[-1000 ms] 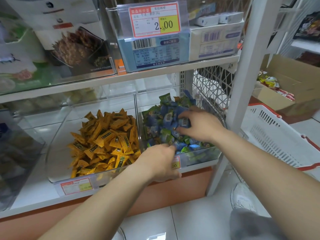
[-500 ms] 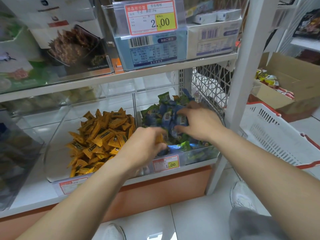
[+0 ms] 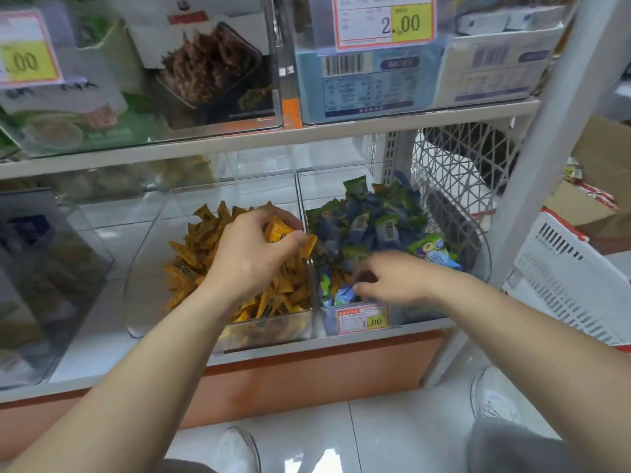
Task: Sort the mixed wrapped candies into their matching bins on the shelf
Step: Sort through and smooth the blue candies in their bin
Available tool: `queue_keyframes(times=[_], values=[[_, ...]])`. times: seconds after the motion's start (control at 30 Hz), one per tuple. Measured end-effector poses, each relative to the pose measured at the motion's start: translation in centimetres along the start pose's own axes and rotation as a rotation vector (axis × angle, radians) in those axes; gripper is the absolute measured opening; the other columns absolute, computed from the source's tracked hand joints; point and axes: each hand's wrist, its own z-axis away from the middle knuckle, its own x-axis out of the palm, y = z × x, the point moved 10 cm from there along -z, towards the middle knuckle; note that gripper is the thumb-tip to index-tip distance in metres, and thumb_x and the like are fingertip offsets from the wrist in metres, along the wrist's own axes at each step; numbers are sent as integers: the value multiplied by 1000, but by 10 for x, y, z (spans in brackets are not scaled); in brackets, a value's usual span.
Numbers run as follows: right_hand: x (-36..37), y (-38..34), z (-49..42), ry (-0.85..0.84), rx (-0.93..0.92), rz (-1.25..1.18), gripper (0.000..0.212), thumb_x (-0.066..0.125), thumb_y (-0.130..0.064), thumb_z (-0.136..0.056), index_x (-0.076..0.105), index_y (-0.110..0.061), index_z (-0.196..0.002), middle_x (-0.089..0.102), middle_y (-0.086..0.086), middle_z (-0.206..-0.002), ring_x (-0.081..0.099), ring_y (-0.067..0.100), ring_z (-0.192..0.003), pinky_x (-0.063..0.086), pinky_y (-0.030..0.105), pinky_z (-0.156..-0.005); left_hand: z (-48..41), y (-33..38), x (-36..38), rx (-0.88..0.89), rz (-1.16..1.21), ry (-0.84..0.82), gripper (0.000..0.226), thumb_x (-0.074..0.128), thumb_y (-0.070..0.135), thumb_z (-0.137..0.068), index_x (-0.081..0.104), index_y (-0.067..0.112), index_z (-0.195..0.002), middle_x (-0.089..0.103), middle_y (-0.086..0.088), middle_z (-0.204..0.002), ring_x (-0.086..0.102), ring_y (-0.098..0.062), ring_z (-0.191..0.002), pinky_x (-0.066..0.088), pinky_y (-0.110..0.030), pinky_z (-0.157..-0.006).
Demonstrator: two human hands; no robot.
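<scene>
Top of view: a price tag (image 3: 384,20) reading 2.00 fronts a blue barcoded box (image 3: 368,87). A white box (image 3: 491,66) stands just beside it on the right. Left of these is a snack package (image 3: 208,70) picturing dark brown food. Right side: a white lattice panel (image 3: 461,165), a white slotted basket (image 3: 566,285) with a red rim, and a cardboard box (image 3: 601,165) behind it. Bottom: pale floor tiles (image 3: 392,438) and white shoes (image 3: 239,452).

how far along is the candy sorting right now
Partway. Done: the left bin holds an all-orange pile. In hand: the left hand grips two orange candies over that bin, by the divider, not yet dropped; the right hand digs at the front of the right bin. Left: a few stray orange wrappers show among its blue and green candies.
</scene>
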Motion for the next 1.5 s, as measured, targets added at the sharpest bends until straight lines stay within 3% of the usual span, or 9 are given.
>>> queue_keyframes(times=[0.23, 0.37, 0.5, 0.63, 0.83, 1.17, 1.23, 1.37, 1.5], values=[[-27, -1, -13, 272, 58, -20, 16, 60, -32, -87, 68, -25, -76, 69, -3, -79, 65, 19, -76, 54, 32, -63, -5, -16, -5, -28, 66, 15, 7, 73, 34, -86, 70, 30, -89, 50, 18, -56, 48, 5, -42, 31, -9, -42], [-12, -16, -30, 212, 25, -80, 19, 64, -26, -89, 75, -19, -103, 73, 2, -101, 67, 22, -93, 56, 32, -79, -7, -17, -1, -22, 75, 5, 6, 73, 36, -85, 67, 35, -85, 56, 18, -66, 53, 2, -54, 35, -13, -51], [2, -13, -41, 133, 69, 11, 6, 65, -28, -81, 67, -26, -85, 65, 0, -84, 59, 24, -81, 41, 25, -59, -8, -20, 0, -24, 82, -8, 5, 73, 36, -85, 67, 35, -86, 62, 18, -75, 56, -3, -65, 39, -23, -59], [11, 7, -45, -24, 125, -72, 75, 73, -44, -79, 46, -27, -147, 60, 0, -135, 60, 21, -111, 45, 24, -77, -7, -27, -2, -21, 94, -13, 6, 74, 34, -86, 68, 33, -86, 55, 25, -59, 49, 6, -53, 34, -11, -53], [38, 4, -56, -184, 108, -144, 95, 80, -31, -73, 32, -24, -155, 47, -1, -151, 51, 21, -130, 46, 35, -107, -8, -32, 1, -65, 114, -54, 8, 74, 36, -86, 70, 32, -91, 69, 11, -86, 69, -14, -92, 56, -38, -82], [35, 14, -62, -207, 93, -220, 64, 81, -34, -70, 51, -21, -124, 64, -5, -95, 59, -2, -51, 44, 17, -41, -5, -37, -2, -93, 127, -73, 6, 73, 38, -85, 69, 36, -90, 70, 13, -101, 68, -10, -95, 57, -44, -86], [34, 13, -62, -179, 60, -261, 56, 80, -34, -71, 54, -22, -119, 67, 0, -96, 58, -2, -48, 46, 21, -44, -5, -36, -1, -94, 128, -75, 7, 73, 37, -85, 69, 35, -91, 71, 10, -101, 69, -12, -93, 58, -44, -84], [36, 4, -60, -205, -6, -237, 48, 77, -38, -80, 63, -23, -123, 70, 2, -116, 68, 22, -101, 57, 42, -89, -4, -34, 1, -100, 149, -78, 8, 74, 36, -85, 70, 34, -91, 74, 9, -92, 71, -9, -81, 59, -45, -79], [34, 0, -56, -242, -36, -224, 38, 75, -35, -83, 66, -22, -118, 69, -2, -112, 67, 18, -98, 57, 39, -86, -3, -32, 2, -106, 162, -81, 8, 74, 35, -86, 70, 33, -92, 73, 8, -93, 72, -10, -77, 59, -46, -78]])
